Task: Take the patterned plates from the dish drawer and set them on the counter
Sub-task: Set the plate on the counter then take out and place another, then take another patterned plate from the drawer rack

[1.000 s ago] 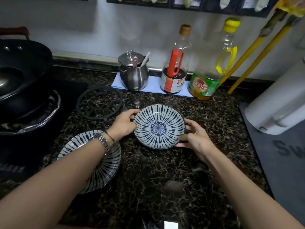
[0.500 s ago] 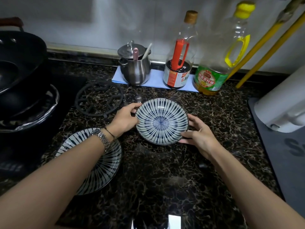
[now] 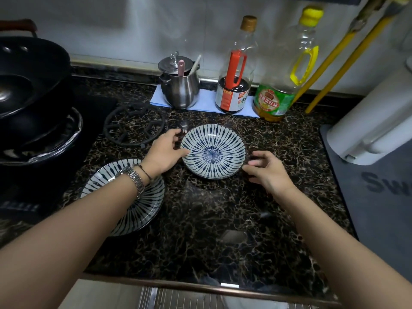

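I see the smaller patterned plate [image 3: 213, 151] flat on the worktop [image 3: 200, 230] at 12 o'clock, left hand [image 3: 163, 153] touching its 9 o'clock rim, right hand [image 3: 266, 169] open, empty at 3; glazed ceramic, stiff, slick, chippable, so grip opposite rims.

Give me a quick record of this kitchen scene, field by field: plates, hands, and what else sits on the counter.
surface: dark marbled counter
smaller plate: flat on the counter, between both hands
larger plate: on the counter, partly under the left forearm
left hand: at the smaller plate's left rim
right hand: open, just off its right rim
back row: steel pot, dark sauce bottle, oil bottle
left side: black wok
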`<state>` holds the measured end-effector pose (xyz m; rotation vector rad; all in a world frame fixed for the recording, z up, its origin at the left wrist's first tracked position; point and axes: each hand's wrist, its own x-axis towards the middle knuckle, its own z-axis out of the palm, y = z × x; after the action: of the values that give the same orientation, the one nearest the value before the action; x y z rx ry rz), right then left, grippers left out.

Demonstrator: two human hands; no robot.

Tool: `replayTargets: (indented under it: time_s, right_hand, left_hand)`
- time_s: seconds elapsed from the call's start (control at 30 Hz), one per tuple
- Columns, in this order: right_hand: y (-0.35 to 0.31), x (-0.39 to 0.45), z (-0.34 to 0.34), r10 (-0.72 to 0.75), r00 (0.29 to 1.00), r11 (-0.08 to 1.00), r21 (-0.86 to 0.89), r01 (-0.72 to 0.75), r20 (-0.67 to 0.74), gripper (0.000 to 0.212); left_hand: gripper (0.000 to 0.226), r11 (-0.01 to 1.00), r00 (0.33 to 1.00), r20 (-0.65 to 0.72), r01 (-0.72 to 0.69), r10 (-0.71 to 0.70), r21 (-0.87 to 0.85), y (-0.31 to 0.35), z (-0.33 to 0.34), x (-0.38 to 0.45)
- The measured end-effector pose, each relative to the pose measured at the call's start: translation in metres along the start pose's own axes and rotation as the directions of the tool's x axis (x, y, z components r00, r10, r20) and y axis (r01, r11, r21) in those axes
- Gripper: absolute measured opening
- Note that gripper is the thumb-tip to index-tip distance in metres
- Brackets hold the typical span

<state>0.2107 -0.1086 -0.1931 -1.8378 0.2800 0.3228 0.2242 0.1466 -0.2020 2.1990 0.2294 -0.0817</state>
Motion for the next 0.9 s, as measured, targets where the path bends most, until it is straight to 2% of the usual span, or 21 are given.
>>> replayTargets:
  time_s: [0.2,0.37,0.5,0.6,0.9]
  right_hand:
    - [-0.027,-0.076,-0.042,-0.233,0.968,0.907,-0.38,0.181,-0.095,0.046]
    - [-0.022,-0.155,-0.083,-0.333,0.935,0.738,-0.652,0.175,-0.126,0.049]
    - [-0.001,-0.207,-0.111,-0.323,0.936,0.685,-0.717,0.128,-0.141,0.051]
    - [0.021,-0.233,-0.133,-0.292,0.944,0.684,-0.723,0.095,-0.153,0.051]
    - [0.077,-0.267,-0.227,-0.299,0.953,0.692,-0.699,0.18,-0.051,0.051]
  left_hand:
    - [0.05,0.983,0.984,0.093,-0.163,0.155,0.085,0.042,-0.021,-0.053]
    - [0.041,0.9,0.916,0.241,-0.373,0.32,0.227,0.082,-0.018,-0.115]
    - [0.042,0.83,0.861,0.373,-0.466,0.346,0.306,0.104,-0.001,-0.17]
    - [0.041,0.804,0.838,0.415,-0.5,0.356,0.32,0.113,0.022,-0.21]
    - [0.038,0.838,0.878,0.38,-0.426,0.292,0.34,0.158,0.127,-0.293]
